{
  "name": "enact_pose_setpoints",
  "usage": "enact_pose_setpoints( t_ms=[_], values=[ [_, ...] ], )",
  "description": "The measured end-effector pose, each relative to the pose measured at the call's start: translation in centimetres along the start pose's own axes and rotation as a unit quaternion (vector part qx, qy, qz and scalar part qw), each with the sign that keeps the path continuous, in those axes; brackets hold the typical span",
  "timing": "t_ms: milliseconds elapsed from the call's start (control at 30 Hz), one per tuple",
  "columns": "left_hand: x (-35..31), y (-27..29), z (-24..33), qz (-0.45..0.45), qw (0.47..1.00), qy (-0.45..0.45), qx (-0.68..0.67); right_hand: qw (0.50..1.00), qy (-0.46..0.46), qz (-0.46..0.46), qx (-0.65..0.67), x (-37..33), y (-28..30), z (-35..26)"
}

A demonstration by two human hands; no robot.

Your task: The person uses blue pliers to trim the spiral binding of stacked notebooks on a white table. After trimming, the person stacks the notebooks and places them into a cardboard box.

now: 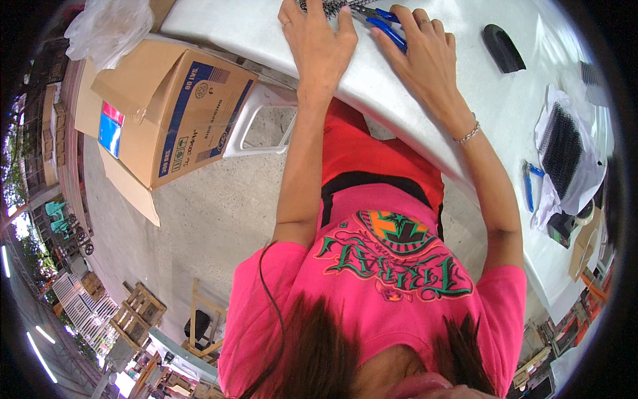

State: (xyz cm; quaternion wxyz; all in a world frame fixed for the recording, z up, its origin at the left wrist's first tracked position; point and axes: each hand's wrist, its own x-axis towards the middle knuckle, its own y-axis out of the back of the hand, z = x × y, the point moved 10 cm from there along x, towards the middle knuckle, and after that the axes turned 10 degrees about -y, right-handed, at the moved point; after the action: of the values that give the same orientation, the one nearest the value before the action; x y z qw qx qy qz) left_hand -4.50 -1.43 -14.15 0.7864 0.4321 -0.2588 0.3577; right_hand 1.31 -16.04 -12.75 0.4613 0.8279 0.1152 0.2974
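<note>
At the top edge of the white-covered table (405,106), my left hand (321,43) presses on a dark, spiky or mesh-like piece (337,6), partly cut off by the frame. Its fingers are curled around or over this piece. My right hand (425,56) grips blue-handled cutting pliers (387,34), whose handles spread apart below the fingers. The pliers' metal jaws (362,10) point left, touching or close to the dark piece. Whether the jaws bite on anything is too small to tell.
An opened cardboard box (193,120) stands left beside a white plastic stool (256,123), with a clear plastic bag (109,30) above. On the table's right lie a black curved piece (503,48), a black bristly sheet (561,149) on plastic wrapping, and blue-handled pliers (530,186).
</note>
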Motion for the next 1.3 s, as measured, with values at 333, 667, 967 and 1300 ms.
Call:
enact_pose_setpoints(
  t_ms=[333,667,967,1300],
  values=[
    [0.0,-0.6,-0.2,-0.019,0.999,-0.006,0.028,1.000,-0.017,-0.008,-0.006,0.1,-0.2,0.4],
    [-0.1,-0.6,-0.1,-0.011,1.000,-0.018,0.011,0.999,0.036,0.006,-0.025,0.8,-2.3,1.2],
    [-0.2,-0.6,-0.4,-0.001,0.999,-0.014,0.029,0.997,0.039,0.023,-0.070,0.0,-1.6,2.0],
    [-0.2,-0.3,-0.3,-0.004,0.999,-0.031,0.044,0.999,0.023,-0.001,-0.045,0.3,-0.4,-0.5]
  ],
)
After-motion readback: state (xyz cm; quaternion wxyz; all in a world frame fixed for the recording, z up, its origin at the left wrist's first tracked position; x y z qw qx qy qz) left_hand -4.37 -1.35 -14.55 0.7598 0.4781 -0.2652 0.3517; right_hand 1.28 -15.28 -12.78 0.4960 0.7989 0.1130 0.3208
